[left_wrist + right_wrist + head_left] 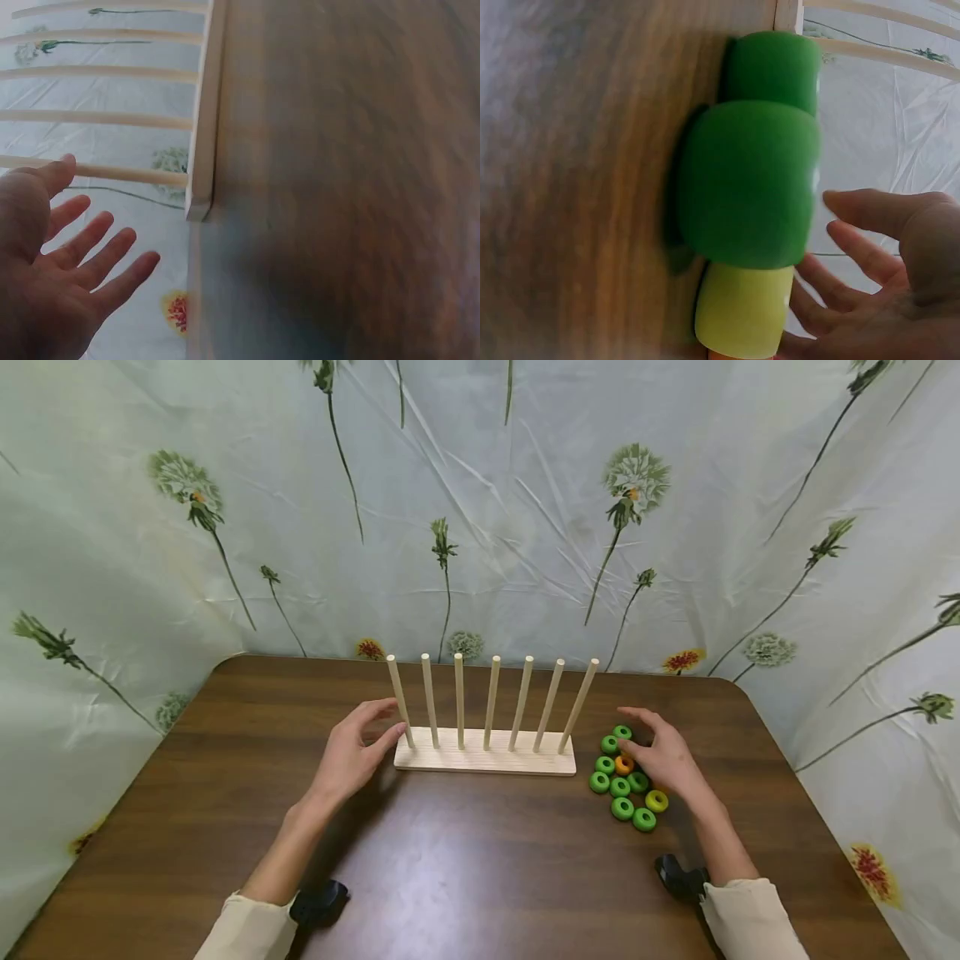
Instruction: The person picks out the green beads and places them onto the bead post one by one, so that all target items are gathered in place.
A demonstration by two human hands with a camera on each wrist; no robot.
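Observation:
A pale wooden rack (487, 762) with a flat base and a row of several upright pegs stands toward the back of the table. My left hand (352, 752) is at its left end, fingers spread beside the leftmost peg (400, 702); whether the thumb touches that peg I cannot tell. To the rack's right lie several green rings (622, 809), an orange ring (624, 765) and a yellow ring (657, 801). Over the far side of these rings hovers my right hand (663, 756), thumb and fingers apart. The right wrist view shows a green ring (750, 184) large, with nothing gripped.
The brown wooden table (450, 877) extends on all sides of the rack. Behind it hangs a pale cloth (510, 510) printed with dandelions. Each wrist wears a black device, the left one (320, 903) and the right one (681, 878), below pale sleeves.

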